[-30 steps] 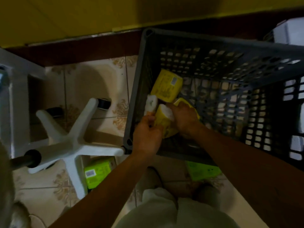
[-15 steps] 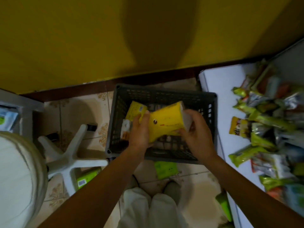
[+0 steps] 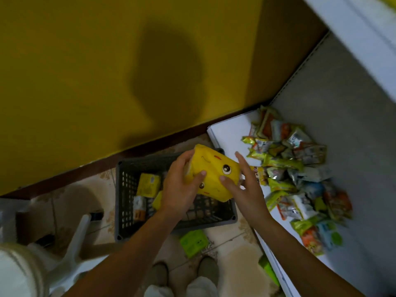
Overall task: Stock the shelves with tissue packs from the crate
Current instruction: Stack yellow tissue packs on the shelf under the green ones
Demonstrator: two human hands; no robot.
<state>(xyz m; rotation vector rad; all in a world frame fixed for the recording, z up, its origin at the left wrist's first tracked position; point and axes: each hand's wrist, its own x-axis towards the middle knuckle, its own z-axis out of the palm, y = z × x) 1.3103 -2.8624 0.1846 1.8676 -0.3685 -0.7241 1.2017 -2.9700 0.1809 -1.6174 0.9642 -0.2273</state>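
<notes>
"That soft yellow tissue pack with the cartoon face (image 3: 214,172) has risen out of the dark grey slatted plastic crate (image 3: 126,189), mid-frame now."

"Left hand (image 3: 182,187) grips one end; right hand (image 3: 246,185) braces the other, fingers straight, I think. White metal shelf (image 3: 229,133) at right comes next, probably."

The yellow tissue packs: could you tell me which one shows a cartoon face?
The big pack held between the left hand and right hand above the crate; the smaller pack lying inside the crate shows no face.
</notes>
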